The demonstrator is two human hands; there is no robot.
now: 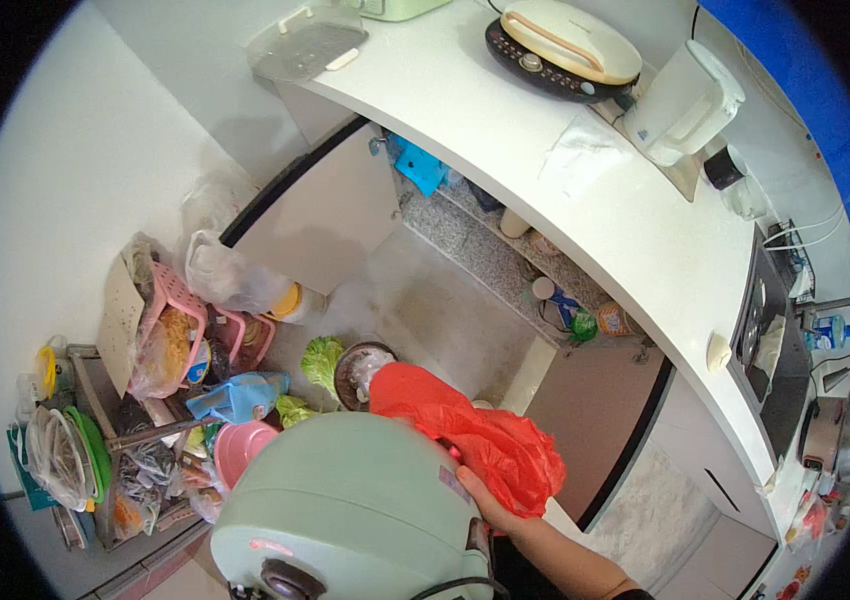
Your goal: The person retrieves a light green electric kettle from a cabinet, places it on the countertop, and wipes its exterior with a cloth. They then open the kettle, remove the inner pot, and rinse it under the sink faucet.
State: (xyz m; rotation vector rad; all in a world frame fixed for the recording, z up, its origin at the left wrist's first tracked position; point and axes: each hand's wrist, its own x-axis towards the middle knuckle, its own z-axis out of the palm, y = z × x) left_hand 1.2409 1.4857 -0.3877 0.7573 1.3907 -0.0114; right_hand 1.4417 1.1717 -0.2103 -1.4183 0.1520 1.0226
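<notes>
A mint-green rice cooker fills the lower middle of the view, with a dark oval part on its body and a black cord. My right hand reaches in from the lower right and grips its side, the thumb against the shell and the other fingers mostly hidden. A crumpled red plastic bag lies against that hand and the cooker's far side. Just beyond the bag, a dark round container holding pale plastic is partly covered. My left hand is out of view.
A low cabinet has two open doors, one at left and one at right, under a curved-looking white countertop. Leafy greens lie on the floor beside a pink basin. A cluttered metal rack stands at left.
</notes>
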